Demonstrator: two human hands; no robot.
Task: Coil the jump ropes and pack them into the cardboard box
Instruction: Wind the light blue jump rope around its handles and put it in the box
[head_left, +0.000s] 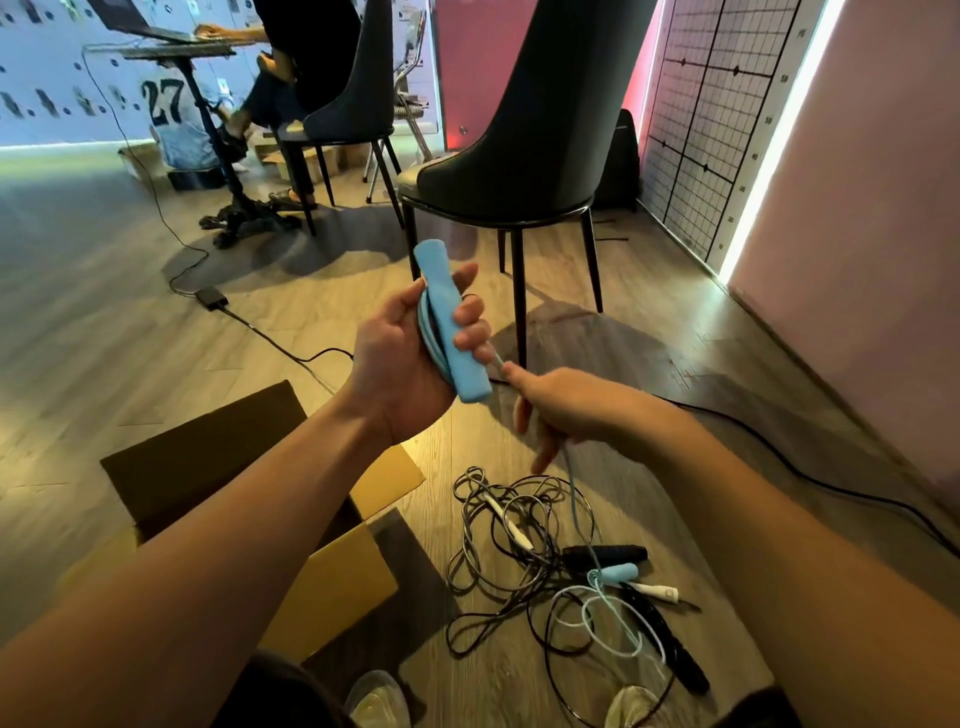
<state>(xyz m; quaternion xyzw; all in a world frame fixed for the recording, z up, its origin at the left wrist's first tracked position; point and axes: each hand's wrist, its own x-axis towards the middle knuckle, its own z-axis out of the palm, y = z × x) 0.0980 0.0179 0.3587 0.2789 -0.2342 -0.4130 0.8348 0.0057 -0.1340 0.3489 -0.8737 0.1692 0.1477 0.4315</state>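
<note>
Left hand (400, 358): clamped on blue handle (451, 321) plus cord loops. Right hand (563, 408): pinching blue cord (572, 486). Near right, floor: one tangled rope pile (550, 561). Near left: one cardboard box (332, 582).

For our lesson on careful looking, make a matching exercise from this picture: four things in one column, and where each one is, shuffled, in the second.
Things
1. blue jump rope handle
2. blue cord
3. cardboard box
4. black jump rope handle

Places
A. open on the floor, under the left forearm
B. gripped in the left hand
C. lying on the floor in the tangle of ropes
D. running through the right hand

Pairs: 1-B, 2-D, 3-A, 4-C
</note>
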